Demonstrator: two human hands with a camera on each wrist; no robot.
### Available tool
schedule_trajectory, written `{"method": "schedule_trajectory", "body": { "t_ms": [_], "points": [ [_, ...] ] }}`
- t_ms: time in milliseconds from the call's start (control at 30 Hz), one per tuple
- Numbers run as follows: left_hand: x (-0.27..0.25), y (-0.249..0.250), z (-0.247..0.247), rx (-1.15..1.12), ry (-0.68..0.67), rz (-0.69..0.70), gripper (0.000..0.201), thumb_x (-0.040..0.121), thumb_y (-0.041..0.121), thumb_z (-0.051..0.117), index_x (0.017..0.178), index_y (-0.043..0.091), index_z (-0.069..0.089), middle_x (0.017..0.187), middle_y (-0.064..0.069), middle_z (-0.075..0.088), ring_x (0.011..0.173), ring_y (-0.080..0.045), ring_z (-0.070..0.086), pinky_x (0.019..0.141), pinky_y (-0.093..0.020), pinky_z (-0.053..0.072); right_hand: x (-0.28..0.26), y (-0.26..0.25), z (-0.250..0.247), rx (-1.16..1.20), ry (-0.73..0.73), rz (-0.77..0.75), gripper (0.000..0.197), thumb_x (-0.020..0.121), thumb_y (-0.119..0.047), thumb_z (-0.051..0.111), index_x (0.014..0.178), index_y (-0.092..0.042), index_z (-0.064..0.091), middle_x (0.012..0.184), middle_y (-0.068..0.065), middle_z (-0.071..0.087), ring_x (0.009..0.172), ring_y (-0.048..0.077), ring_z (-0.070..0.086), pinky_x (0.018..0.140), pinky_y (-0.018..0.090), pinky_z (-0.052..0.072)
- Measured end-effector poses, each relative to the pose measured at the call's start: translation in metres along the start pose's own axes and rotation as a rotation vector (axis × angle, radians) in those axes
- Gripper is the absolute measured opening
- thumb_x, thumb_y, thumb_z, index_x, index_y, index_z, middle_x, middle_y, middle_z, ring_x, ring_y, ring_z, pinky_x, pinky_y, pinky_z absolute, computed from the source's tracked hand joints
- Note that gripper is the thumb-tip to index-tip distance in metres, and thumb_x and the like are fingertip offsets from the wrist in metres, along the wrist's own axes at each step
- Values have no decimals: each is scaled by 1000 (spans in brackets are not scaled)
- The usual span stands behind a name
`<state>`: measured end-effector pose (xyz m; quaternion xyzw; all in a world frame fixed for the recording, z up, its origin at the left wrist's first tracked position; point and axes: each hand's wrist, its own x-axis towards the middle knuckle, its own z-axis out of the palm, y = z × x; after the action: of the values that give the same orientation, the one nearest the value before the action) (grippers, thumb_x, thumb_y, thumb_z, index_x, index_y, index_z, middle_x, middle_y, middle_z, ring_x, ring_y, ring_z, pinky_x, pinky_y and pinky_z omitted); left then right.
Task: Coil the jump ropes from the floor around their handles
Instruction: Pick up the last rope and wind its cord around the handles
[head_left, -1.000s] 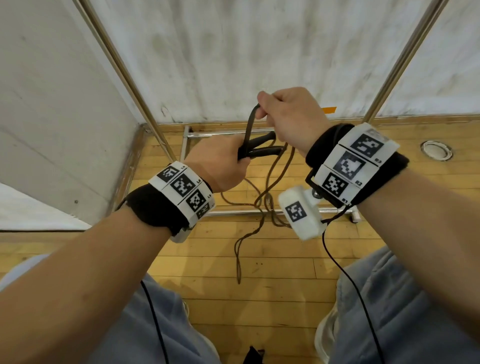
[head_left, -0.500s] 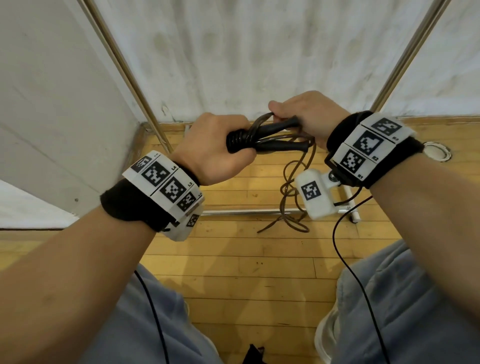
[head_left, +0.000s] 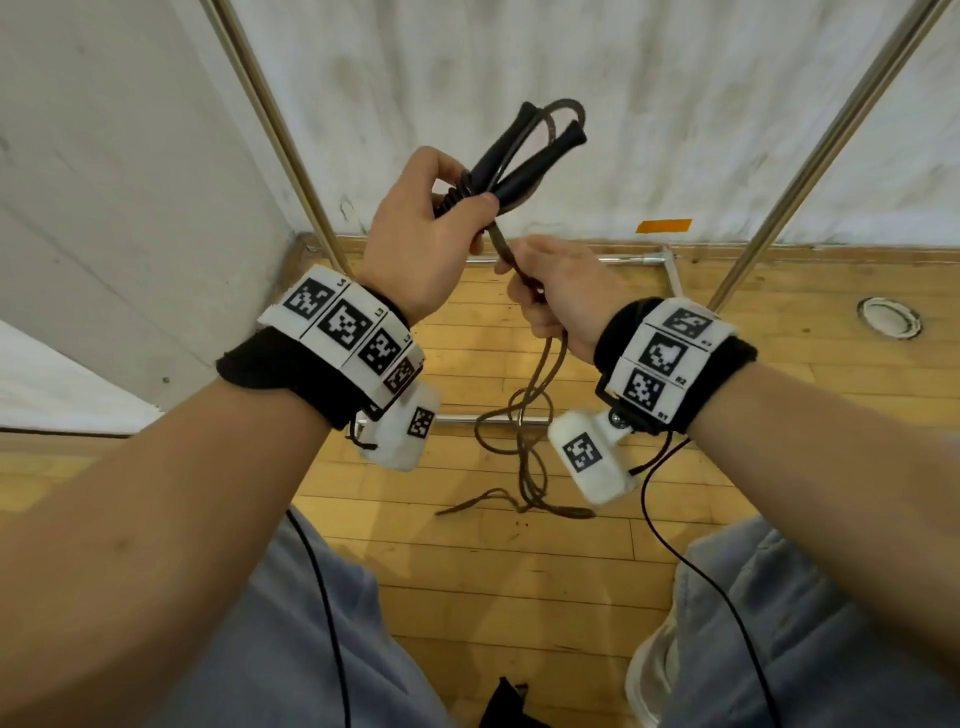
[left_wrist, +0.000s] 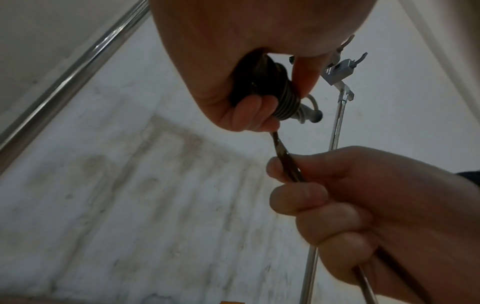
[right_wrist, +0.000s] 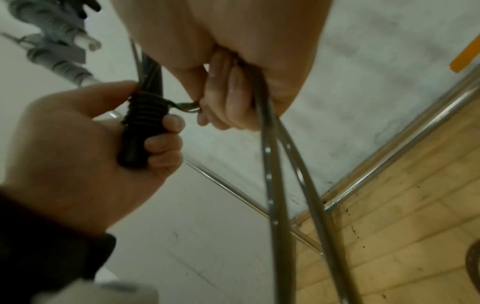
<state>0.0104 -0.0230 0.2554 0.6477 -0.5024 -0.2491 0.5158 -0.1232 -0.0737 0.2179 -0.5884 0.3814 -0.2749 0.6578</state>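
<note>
Head view: black handles (head_left: 511, 174) part-wrapped; brown rope (head_left: 524, 415) dangling tangled.

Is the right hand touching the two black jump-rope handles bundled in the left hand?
Apart. In the head view the right hand pinches only the brown rope below the black handles, which the left hand grips; a short stretch of rope spans the gap.

wristbands (head_left: 291, 371): black, white tag strips | wrist cameras (head_left: 592, 462): white | trousers (head_left: 291, 649): grey-blue
</note>
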Motion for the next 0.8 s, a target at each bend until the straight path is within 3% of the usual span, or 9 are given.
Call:
{"method": "schedule_trajectory", "body": {
  "t_ms": [133, 200, 300, 367, 500, 567, 633, 700, 800],
  "points": [
    [5, -1, -2, 26, -3, -8, 15, 84, 28, 56, 96, 18, 53, 67, 6, 61, 54, -8, 54, 54, -25, 39, -5, 2, 6, -482, 86, -212, 28, 96, -29, 47, 79, -14, 64, 53, -12, 44, 43, 2, 38, 47, 18, 31],
    [6, 0, -2, 72, -23, 3, 13, 86, 27, 56, 95, 18, 54, 69, 5, 61, 56, -7, 54, 57, -26, 40, -2, 1, 5, -664, 113, -247, 30, 95, -29, 50, 76, -8, 61, 56, -7, 43, 49, 7, 39, 52, 23, 33],
    [5, 1, 0, 93, -55, 11, 8, 87, 27, 58, 88, 23, 51, 70, 5, 61, 58, -7, 54, 59, -26, 40, 6, -6, -3, -947, 216, -249, 25, 95, -30, 49, 83, -16, 66, 64, -6, 46, 64, 12, 46, 59, 26, 33],
    [3, 2, 2, 96, -73, 20, 9, 87, 28, 59, 88, 23, 51, 75, 2, 62, 64, -12, 56, 60, -28, 42, 9, -9, -5, -946, 247, -220, 24, 96, -26, 48, 96, -14, 68, 65, -8, 49, 60, 8, 47, 55, 23, 34],
    [1, 8, 3, 60, -62, 42, 12, 88, 26, 60, 89, 17, 53, 71, 1, 62, 61, -10, 57, 60, -27, 42, 13, -9, 3, -833, 247, -202, 18, 95, -19, 50, 102, -15, 66, 77, -3, 57, 62, 10, 49, 62, 25, 41],
    [2, 10, 2, 43, -54, 47, 11, 88, 25, 61, 84, 18, 53, 66, 4, 61, 53, -5, 54, 57, -23, 40, 13, -9, 7, -678, 176, -165, 8, 89, -18, 59, 95, -18, 65, 79, -5, 57, 63, 9, 51, 60, 22, 41],
    [3, 11, -1, 31, -48, 51, 12, 88, 24, 61, 80, 20, 52, 62, 5, 61, 48, -4, 52, 53, -21, 37, 9, -11, 10, -488, 8, -93, 5, 86, -21, 65, 84, -19, 62, 79, -4, 61, 72, 12, 60, 65, 24, 48],
    [5, 12, -6, 23, -14, 50, 13, 88, 25, 60, 80, 21, 51, 63, 3, 61, 45, -4, 50, 51, -21, 35, 5, -11, 11, -328, -147, -51, 11, 91, -24, 59, 81, -20, 60, 78, -2, 67, 73, 17, 62, 69, 29, 52],
    [11, 10, -16, 15, 49, 42, 11, 89, 29, 58, 84, 22, 51, 66, 1, 61, 46, -4, 50, 50, -21, 35, 5, -12, 12, -396, -108, -132, 24, 99, -30, 42, 86, -21, 59, 59, -7, 60, 57, 11, 49, 59, 26, 43]
  ]
}}
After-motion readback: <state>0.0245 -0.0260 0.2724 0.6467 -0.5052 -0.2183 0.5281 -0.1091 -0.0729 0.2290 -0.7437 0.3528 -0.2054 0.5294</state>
